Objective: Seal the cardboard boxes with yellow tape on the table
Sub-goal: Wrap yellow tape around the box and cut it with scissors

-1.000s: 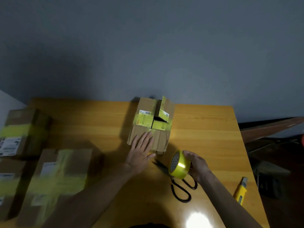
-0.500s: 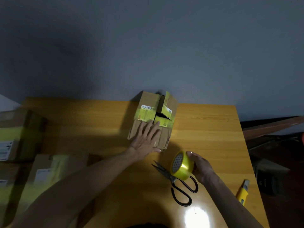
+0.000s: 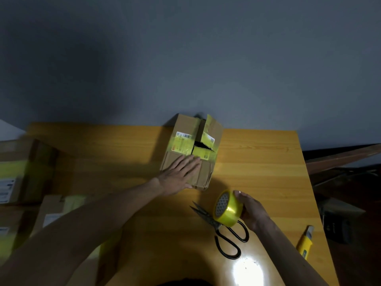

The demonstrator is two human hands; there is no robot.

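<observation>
Left hand (image 3: pixel 179 174) flat, fingers straight, pressing top of cardboard box (image 3: pixel 190 150) at far table (image 3: pixel 257 162) edge; one flap is up. Right hand (image 3: pixel 250 210) grips yellow tape roll (image 3: pixel 226 208) above scissors (image 3: pixel 224 230). Taped boxes (image 3: pixel 18 172) stacked left, yellow knife (image 3: pixel 305 242) right.

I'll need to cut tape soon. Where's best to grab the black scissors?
Grip the scissors by their two loop handles, coming from the near side: they lie flat, blades pointing away and left, loops nearest the person, beside the yellow tape roll in the right hand.
</observation>
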